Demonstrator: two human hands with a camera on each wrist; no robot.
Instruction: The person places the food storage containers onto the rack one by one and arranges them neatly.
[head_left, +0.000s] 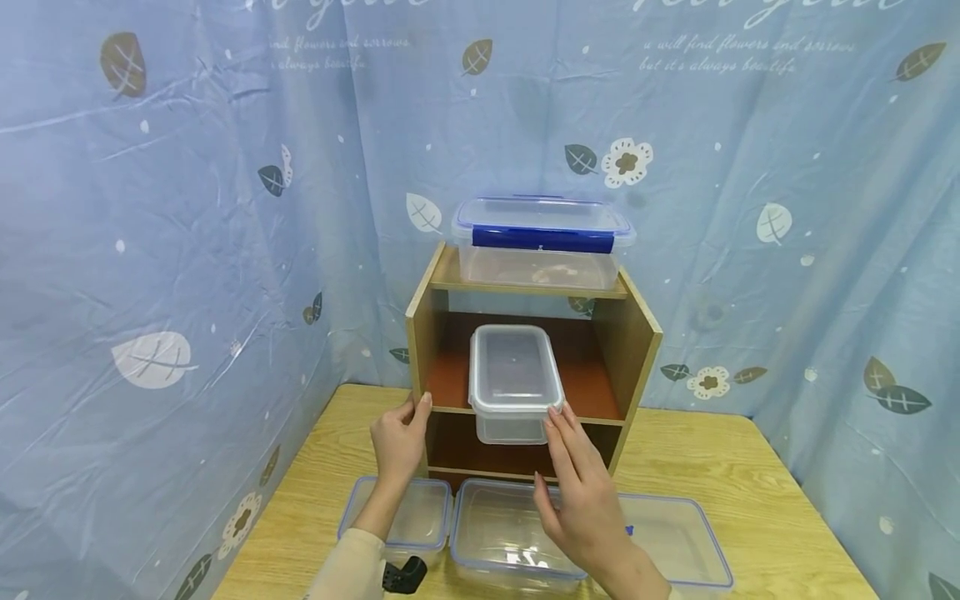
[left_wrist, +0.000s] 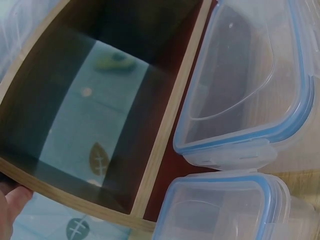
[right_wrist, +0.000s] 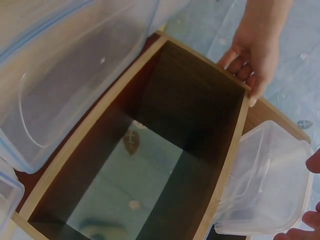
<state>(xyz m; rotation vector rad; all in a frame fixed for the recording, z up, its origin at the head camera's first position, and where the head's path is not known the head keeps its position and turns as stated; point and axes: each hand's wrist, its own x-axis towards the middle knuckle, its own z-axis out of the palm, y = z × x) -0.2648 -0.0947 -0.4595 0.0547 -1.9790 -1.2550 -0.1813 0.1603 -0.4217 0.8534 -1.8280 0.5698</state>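
A small wooden shelf unit point(head_left: 647, 333) stands on the table, its boards reddish inside. On its middle board sits a clear food container point(head_left: 513, 367) with a whitish lid, its front end jutting past the board's edge. My right hand point(head_left: 581, 487) touches the front right corner of that container with extended fingertips, the thumb held apart below. At the unit's left side panel, my left hand point(head_left: 399, 442) grips the front edge between thumb and fingers; the right wrist view shows this left hand point(right_wrist: 255, 55) at the panel too.
A large clear container with a blue clasp point(head_left: 543, 242) stands on top of the unit. In front are blue-rimmed containers at left point(head_left: 416, 512), middle point(head_left: 498, 525) and right point(head_left: 671, 537). Blue patterned curtain point(head_left: 187, 250) encloses the wooden table point(head_left: 750, 492).
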